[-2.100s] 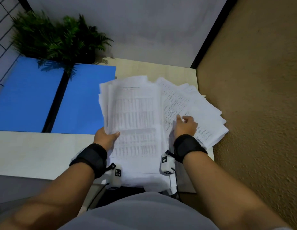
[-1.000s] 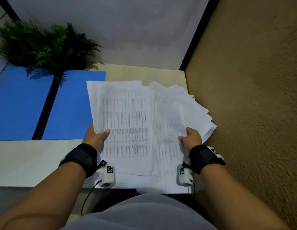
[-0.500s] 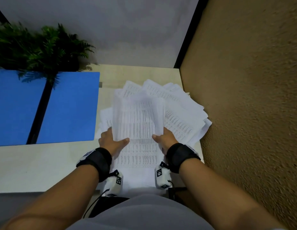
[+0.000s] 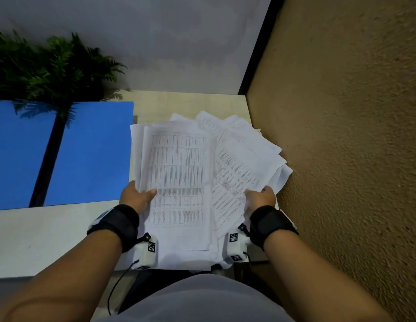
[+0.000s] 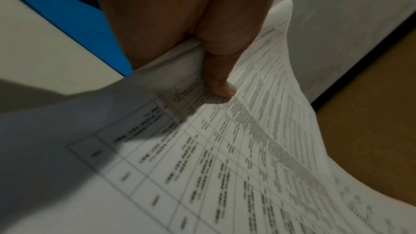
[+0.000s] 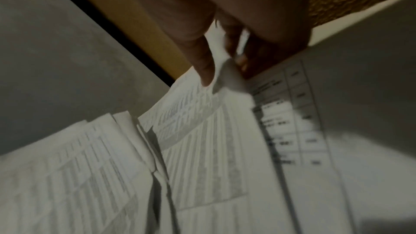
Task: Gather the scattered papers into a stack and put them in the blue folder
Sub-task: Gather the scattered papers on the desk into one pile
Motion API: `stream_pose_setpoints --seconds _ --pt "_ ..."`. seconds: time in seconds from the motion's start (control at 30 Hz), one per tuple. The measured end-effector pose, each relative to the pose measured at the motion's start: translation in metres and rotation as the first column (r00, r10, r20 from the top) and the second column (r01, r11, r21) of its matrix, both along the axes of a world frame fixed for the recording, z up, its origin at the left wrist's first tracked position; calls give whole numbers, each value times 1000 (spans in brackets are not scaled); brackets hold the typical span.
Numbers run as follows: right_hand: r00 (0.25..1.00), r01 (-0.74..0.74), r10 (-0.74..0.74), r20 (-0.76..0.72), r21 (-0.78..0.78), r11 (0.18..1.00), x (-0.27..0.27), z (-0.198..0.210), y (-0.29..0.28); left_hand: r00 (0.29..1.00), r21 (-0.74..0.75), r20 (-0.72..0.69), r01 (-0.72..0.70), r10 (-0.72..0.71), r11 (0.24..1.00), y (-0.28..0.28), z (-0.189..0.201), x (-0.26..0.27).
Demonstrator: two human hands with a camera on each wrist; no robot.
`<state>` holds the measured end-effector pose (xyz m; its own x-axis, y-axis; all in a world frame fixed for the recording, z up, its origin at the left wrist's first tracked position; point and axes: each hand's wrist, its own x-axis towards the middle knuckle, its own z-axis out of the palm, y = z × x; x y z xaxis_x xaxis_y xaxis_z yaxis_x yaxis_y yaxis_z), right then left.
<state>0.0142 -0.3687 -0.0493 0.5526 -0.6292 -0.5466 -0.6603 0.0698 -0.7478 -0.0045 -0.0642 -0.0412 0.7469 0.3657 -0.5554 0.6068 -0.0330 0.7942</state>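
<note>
A loose stack of white printed papers [image 4: 176, 173] is held above the desk's right end. My left hand [image 4: 137, 196] grips its left edge, thumb on top, as the left wrist view [image 5: 221, 86] shows on the sheets [image 5: 247, 149]. Further sheets [image 4: 244, 159] fan out to the right; my right hand [image 4: 260, 197] pinches their near right edge, the thumb [image 6: 206, 67] on top of the papers [image 6: 202, 131] in the right wrist view. The open blue folder [image 4: 90, 152] lies flat on the desk to the left, a dark spine down its middle.
A green fern plant [image 4: 51, 68] stands at the back left, overhanging the folder. The pale desk [image 4: 39, 235] ends at a tan textured wall [image 4: 341, 135] on the right. A grey wall [image 4: 155, 43] lies behind the desk.
The right hand moved from the middle of the stack out to the fanned sheets' right edge. The left hand kept its grip, and the top sheets now lie flatter.
</note>
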Motion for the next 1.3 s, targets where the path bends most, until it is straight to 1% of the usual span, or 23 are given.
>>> stream_pose_setpoints --seconds 0.07,0.1,0.17,0.23,0.3,0.33,0.43,0.53,0.57,0.63,0.7,0.73,0.77,0.8,0.87,0.93,0.97,1.0,1.07,1.13,1.23,1.27,1.3 --pt "992 -76 88 86 -132 988 3 2 0 995 57 -5 102 -102 993 0 2 4" --pt "986 -82 102 130 -150 985 6 5 2 990 57 -11 138 -138 989 1 3 6" --pt "973 -98 114 200 -85 992 11 13 4 979 53 -36 204 -203 978 1 0 9" --pt "974 -116 123 192 -44 992 20 20 7 973 40 -54 226 -224 973 0 0 9" --pt "975 -142 137 176 11 990 32 19 8 974 21 -58 219 -217 976 1 -5 8" --pt "975 -166 162 149 13 986 38 21 13 975 11 -63 215 -214 977 1 -5 6" --pt "974 -216 207 87 103 971 53 27 26 980 -50 -69 185 -189 981 -1 -8 2" --pt "955 -284 294 -31 177 942 64 24 41 984 -144 -76 147 -159 979 -5 -7 -1" --pt "946 -298 315 -79 176 938 64 24 45 984 -157 -81 145 -159 977 -3 -9 -2" --pt "921 -349 362 -147 104 931 63 19 46 985 -165 -82 134 -149 977 2 -10 -2" --pt "936 -306 322 -139 124 944 59 25 42 991 -162 -69 101 -113 982 7 -8 -2" --pt "956 -236 258 -141 156 959 57 31 39 995 -193 -61 71 -84 979 10 -6 -1" --pt "953 -237 261 -152 157 959 58 32 35 996 -235 -61 43 -59 971 14 -6 -2" --pt "956 -251 270 -117 158 955 58 32 31 998 -281 -52 29 -45 959 17 -4 -2" --pt "933 -353 358 -25 114 929 52 40 23 999 -340 -22 28 -38 940 20 -4 -1" --pt "903 -421 428 -31 134 897 41 44 24 999 -345 -13 43 -50 938 17 -3 1" --pt "890 -443 456 -23 191 876 37 45 29 998 -341 -17 48 -58 939 15 -6 3" --pt "882 -454 470 -28 211 866 33 43 34 997 -333 -14 69 -78 941 10 -2 5" --pt "860 -489 503 -82 145 860 27 36 45 994 -303 -37 88 -104 949 0 1 7" --pt "884 -454 460 -81 76 888 24 26 52 993 -285 -69 70 -93 956 -5 -1 5" --pt "939 -340 340 -46 15 940 20 21 53 997 -311 -28 64 -77 948 -6 -5 3" --pt "940 -339 338 -49 -9 941 20 19 54 996 -312 -39 64 -80 948 -7 -7 2" --pt "933 -356 356 -58 6 934 19 18 55 995 -305 -57 64 -85 950 -7 -9 1"
